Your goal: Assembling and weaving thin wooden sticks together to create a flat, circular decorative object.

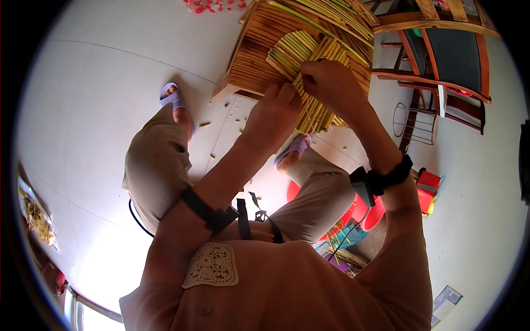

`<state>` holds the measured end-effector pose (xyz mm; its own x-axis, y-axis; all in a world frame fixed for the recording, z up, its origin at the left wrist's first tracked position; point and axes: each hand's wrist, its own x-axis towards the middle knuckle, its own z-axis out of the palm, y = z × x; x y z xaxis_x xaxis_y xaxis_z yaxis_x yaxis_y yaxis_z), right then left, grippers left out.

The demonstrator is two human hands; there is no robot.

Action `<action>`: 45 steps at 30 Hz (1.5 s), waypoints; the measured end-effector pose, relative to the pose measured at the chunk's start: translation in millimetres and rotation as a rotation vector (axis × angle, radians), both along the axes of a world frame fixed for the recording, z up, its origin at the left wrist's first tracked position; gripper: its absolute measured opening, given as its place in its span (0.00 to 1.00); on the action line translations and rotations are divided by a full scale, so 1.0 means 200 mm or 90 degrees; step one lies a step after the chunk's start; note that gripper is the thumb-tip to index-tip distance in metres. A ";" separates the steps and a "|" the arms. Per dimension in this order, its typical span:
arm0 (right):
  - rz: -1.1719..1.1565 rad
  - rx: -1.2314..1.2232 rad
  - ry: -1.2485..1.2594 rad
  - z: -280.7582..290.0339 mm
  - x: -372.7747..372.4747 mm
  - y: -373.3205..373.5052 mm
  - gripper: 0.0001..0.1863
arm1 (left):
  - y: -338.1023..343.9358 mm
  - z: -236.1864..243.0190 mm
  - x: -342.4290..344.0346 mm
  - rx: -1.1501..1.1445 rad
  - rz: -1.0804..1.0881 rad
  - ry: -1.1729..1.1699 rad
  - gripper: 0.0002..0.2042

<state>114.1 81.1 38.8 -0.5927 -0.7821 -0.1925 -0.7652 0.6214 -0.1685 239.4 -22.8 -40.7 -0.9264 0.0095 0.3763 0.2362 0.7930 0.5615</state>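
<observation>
My left hand [273, 113] is closed, its fingers curled together at the left edge of a panel of yellow-green stalks [316, 113]. My right hand [334, 83] is closed too, with thumb and fingers pinched over the upper part of that panel. Whatever thin thing either hand pinches is hidden or too small to make out. The panel's stalks lie side by side, and thin pale strands hang at its lower end. Beyond my hands, a row of short cut stalks [292, 48] rests on a brown wooden table [251, 55].
Long stalks [345, 19] lie along the table's far side. Right of it are a dark-backed wooden chair [455, 58] and a wire rack [411, 124]. Stalk scraps [205, 124] dot the floor near my feet. A red stool [372, 215] stands beside my right leg.
</observation>
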 end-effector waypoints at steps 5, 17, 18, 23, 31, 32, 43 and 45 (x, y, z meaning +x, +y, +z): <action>-0.012 -0.010 0.009 -0.03 0.02 0.00 0.05 | -0.01 0.01 0.00 -0.015 -0.009 0.005 0.14; -0.026 -0.018 -0.012 -0.06 0.02 0.00 0.06 | 0.00 -0.04 -0.01 0.002 0.017 0.038 0.06; -0.033 -0.014 -0.037 -0.05 0.01 0.00 0.06 | 0.00 -0.05 -0.01 0.076 0.035 0.016 0.06; -0.001 -0.019 -0.015 -0.05 0.00 0.01 0.06 | -0.07 0.02 0.04 0.218 0.074 -0.068 0.08; 0.009 -0.039 -0.057 -0.01 0.04 0.01 0.05 | -0.16 0.06 0.09 0.613 0.194 -0.352 0.09; 0.005 -0.035 -0.078 0.00 0.06 0.01 0.05 | -0.16 0.04 0.10 0.744 0.215 -0.443 0.10; 0.009 0.007 -0.107 0.03 0.16 -0.02 0.05 | -0.14 0.02 0.05 1.184 0.212 -0.463 0.14; 0.018 0.017 -0.102 0.02 0.16 -0.04 0.05 | -0.15 0.01 0.04 1.199 0.178 -0.448 0.12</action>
